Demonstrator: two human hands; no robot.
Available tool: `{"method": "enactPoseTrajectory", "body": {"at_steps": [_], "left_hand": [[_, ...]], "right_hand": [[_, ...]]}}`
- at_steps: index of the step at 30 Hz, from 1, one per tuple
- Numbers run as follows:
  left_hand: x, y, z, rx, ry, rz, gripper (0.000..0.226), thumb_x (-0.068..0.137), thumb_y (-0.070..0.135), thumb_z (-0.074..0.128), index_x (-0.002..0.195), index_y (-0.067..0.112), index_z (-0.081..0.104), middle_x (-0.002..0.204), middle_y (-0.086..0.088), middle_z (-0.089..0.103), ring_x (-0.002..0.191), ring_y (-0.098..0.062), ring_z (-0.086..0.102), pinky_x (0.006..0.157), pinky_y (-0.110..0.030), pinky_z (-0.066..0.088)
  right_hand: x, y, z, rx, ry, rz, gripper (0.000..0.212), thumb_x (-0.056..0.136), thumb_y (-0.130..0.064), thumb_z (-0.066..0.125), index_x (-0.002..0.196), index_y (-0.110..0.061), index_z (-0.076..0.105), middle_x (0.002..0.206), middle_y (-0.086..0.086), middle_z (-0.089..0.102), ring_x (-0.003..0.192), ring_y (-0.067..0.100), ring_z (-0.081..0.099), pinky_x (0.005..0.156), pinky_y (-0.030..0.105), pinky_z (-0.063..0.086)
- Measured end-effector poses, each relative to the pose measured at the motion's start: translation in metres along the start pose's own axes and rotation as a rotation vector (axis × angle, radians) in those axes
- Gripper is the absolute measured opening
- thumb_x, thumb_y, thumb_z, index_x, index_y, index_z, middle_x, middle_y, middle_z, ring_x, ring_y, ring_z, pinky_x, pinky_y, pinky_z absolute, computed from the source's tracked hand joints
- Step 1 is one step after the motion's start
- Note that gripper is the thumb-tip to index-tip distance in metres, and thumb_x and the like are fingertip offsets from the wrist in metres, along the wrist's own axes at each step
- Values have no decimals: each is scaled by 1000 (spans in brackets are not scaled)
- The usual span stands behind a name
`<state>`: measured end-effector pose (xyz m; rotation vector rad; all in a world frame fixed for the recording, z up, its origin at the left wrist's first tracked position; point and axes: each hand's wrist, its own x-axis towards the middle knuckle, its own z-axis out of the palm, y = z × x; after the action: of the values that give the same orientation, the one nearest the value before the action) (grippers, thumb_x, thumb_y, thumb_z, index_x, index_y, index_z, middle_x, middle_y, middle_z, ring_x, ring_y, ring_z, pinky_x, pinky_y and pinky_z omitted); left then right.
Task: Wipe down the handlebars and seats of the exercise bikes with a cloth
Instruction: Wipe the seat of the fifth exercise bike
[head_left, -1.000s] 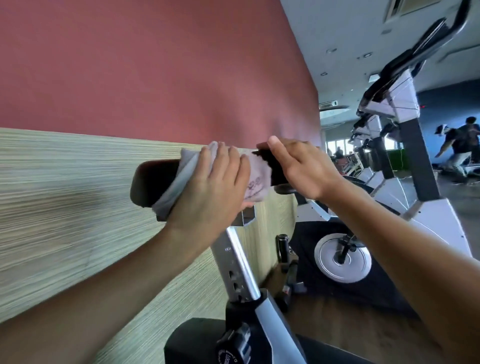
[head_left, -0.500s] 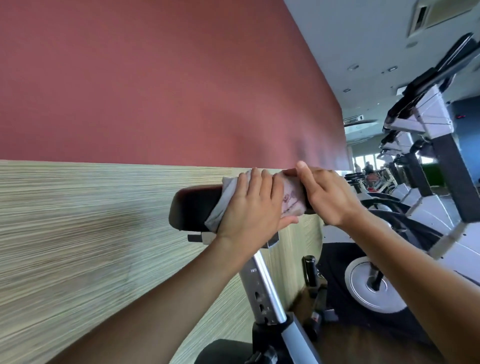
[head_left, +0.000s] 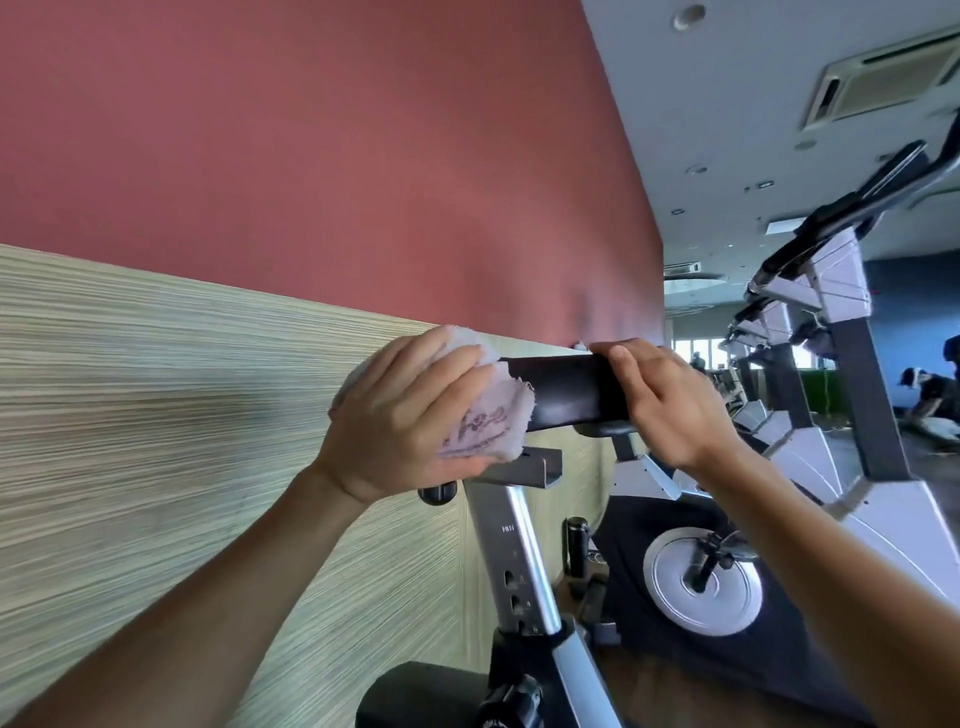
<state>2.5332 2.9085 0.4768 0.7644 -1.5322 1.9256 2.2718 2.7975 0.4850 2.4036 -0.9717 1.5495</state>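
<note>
A black padded seat (head_left: 566, 391) is seen edge-on at the centre of the frame, carried on a silver post (head_left: 511, 551) that slants down toward the bottom edge. The rear end of the seat, on its left side in the picture, is covered by a pale cloth (head_left: 491, 415) with faded printed lettering. The cloth is gripped by the left hand (head_left: 410, 421), whose fingers are curled over the top of the wad while the thumb lies beneath it. The front end of the seat, toward the right, is held by the right hand (head_left: 670, 405), its fingers laid over the top edge; the thumb appears to be tucked below, though this is hidden by the hand itself. Behind the hands, a red wall (head_left: 311, 156) above a striped panel (head_left: 156, 415) fills the left of the frame. A row of exercise bikes (head_left: 831, 322) is ranged along the right side, and a flywheel (head_left: 701, 582) is visible at lower right.
</note>
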Motion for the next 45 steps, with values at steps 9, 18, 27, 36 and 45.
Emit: {"method": "enactPoseTrajectory", "body": {"at_steps": [9, 18, 27, 36, 45], "left_hand": [[40, 50, 5, 282, -572, -77, 79, 100, 67, 21, 132, 2, 52, 116, -14, 58, 118, -39, 50, 103, -53, 38], [84, 112, 75, 182, -440, -181, 103, 85, 82, 27, 154, 6, 35, 114, -13, 62, 105, -33, 58, 93, -49, 47], [99, 119, 79, -49, -386, -188, 99, 85, 85, 27, 146, 9, 45, 119, -7, 60, 111, -28, 55, 94, -46, 43], [34, 61, 11, 257, -549, -58, 52, 104, 41, 48, 136, 2, 51, 139, -21, 52, 135, -43, 44, 111, -54, 37], [2, 19, -8, -65, -310, -323, 83, 94, 76, 41, 138, 8, 57, 141, -12, 58, 132, -38, 50, 103, -52, 43]], "right_hand": [[-11, -14, -24, 635, -88, 280, 51, 110, -48, 26, 129, -25, 68, 130, 1, 66, 116, 19, 63, 62, 6, 50], [-24, 24, -64, 749, -47, 290, 72, 104, -61, 15, 145, -13, 50, 139, 0, 62, 129, 8, 56, 111, 28, 41], [-30, 6, -58, 583, -84, 295, 74, 109, -52, 16, 135, 5, 55, 128, 20, 65, 117, 24, 63, 84, 7, 45], [-11, -74, -8, 432, -14, 178, 58, 110, -45, 29, 125, 2, 58, 130, 22, 61, 124, 33, 54, 105, 37, 42], [3, -88, 28, 425, -171, 178, 91, 88, -85, 19, 120, -16, 69, 113, 5, 74, 114, 22, 66, 109, 51, 44]]}}
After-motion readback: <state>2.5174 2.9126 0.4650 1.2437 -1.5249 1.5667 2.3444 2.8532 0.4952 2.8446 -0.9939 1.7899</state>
